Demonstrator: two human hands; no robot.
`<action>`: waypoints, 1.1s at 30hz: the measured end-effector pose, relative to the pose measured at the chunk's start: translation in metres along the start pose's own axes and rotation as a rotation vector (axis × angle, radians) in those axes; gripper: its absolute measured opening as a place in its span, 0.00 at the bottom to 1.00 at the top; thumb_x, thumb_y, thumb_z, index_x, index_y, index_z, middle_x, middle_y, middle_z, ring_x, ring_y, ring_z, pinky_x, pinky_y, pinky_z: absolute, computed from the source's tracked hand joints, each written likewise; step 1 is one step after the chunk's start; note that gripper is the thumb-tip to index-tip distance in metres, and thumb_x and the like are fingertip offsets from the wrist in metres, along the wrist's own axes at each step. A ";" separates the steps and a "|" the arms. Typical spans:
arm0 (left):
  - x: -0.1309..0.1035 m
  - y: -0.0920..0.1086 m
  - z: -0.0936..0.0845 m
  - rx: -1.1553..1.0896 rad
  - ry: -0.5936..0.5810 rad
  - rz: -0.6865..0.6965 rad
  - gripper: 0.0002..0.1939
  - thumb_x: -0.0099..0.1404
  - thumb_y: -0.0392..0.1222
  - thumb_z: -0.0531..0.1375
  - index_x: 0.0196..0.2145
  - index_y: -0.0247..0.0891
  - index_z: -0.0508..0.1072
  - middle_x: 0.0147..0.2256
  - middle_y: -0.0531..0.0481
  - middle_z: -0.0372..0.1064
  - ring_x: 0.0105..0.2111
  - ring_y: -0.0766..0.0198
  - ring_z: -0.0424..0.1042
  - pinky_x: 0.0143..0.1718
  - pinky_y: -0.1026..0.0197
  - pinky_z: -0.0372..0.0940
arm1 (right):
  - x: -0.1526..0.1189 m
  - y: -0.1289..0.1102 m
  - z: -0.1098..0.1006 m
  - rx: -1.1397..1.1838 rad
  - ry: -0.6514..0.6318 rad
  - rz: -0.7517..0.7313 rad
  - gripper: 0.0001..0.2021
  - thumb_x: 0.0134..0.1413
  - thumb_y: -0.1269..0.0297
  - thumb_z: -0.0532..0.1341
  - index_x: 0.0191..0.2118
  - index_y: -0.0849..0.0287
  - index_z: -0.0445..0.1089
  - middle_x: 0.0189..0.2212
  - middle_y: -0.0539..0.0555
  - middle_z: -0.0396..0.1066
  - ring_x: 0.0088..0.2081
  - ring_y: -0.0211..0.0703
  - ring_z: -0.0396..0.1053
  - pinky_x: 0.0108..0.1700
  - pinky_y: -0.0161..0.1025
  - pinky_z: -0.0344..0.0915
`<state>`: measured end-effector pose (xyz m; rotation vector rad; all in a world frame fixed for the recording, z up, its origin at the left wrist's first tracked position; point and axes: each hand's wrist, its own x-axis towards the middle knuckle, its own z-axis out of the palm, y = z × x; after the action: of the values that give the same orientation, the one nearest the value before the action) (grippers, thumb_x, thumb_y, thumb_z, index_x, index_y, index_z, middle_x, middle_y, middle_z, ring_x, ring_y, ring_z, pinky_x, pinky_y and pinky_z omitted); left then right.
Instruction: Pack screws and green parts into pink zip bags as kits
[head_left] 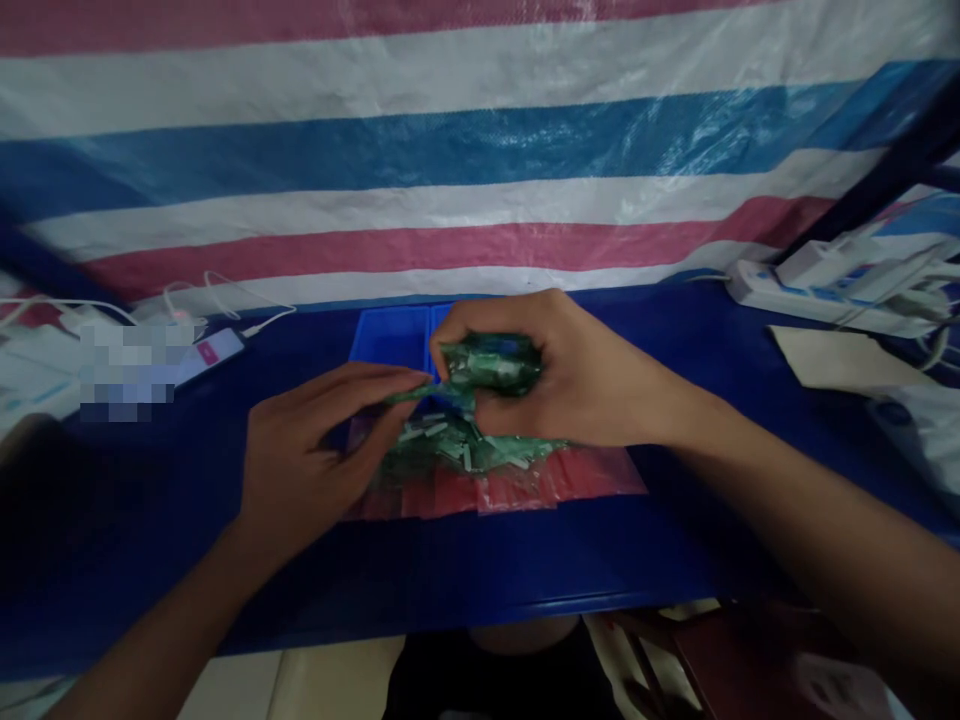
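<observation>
My right hand (592, 375) is closed around a shiny, see-through green bundle (495, 362), whose exact kind I cannot make out. My left hand (311, 440) pinches a thin green piece (409, 393) between thumb and fingertips, close to the bundle's left end; blur hides whether the two are joined. Below both hands lies a pile of small green see-through pieces with pale strips (469, 448). The pile rests on red, clear-edged plastic packets (517, 485). Just behind the hands is a blue divided tray (390, 330), partly covered by my right hand.
A blue table (600, 560) carries everything. White cables and a phone-like device (214, 350) lie at left. At right are a white power strip (810, 300) with plugs and a beige flat piece (847, 357). A striped plastic sheet (450, 150) hangs behind.
</observation>
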<state>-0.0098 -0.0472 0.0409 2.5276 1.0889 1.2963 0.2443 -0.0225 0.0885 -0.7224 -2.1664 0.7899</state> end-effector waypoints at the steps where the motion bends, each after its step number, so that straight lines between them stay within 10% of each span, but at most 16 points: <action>1: -0.007 0.003 -0.002 0.066 0.031 0.031 0.12 0.79 0.38 0.64 0.54 0.54 0.83 0.50 0.60 0.85 0.45 0.60 0.87 0.51 0.57 0.84 | 0.000 -0.001 -0.001 -0.009 -0.021 0.002 0.15 0.49 0.80 0.63 0.41 0.57 0.73 0.34 0.45 0.71 0.33 0.36 0.65 0.36 0.35 0.63; 13: -0.118 0.055 0.032 0.504 -0.141 0.238 0.20 0.79 0.25 0.57 0.64 0.27 0.77 0.57 0.37 0.82 0.56 0.49 0.81 0.60 0.50 0.74 | -0.002 0.035 0.015 -0.443 -0.049 -0.177 0.22 0.61 0.80 0.60 0.58 0.56 0.75 0.58 0.60 0.70 0.46 0.44 0.73 0.49 0.42 0.72; 23: -0.101 0.060 0.048 0.590 -0.101 0.126 0.21 0.73 0.18 0.59 0.60 0.28 0.77 0.51 0.32 0.76 0.51 0.42 0.78 0.50 0.46 0.75 | -0.007 0.027 0.021 -0.712 -0.140 -0.267 0.23 0.69 0.83 0.55 0.61 0.56 0.74 0.56 0.60 0.71 0.52 0.47 0.73 0.39 0.37 0.69; 33: -0.095 0.044 0.026 0.422 -0.016 0.068 0.13 0.77 0.34 0.67 0.57 0.38 0.77 0.48 0.42 0.78 0.46 0.52 0.79 0.46 0.51 0.77 | -0.010 0.029 0.064 -0.938 -0.190 -0.508 0.15 0.79 0.76 0.53 0.52 0.59 0.78 0.45 0.59 0.78 0.50 0.49 0.72 0.29 0.39 0.58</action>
<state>-0.0025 -0.1340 -0.0221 2.8847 1.4147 1.1597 0.2081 -0.0305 0.0275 -0.4740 -2.7003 -0.4899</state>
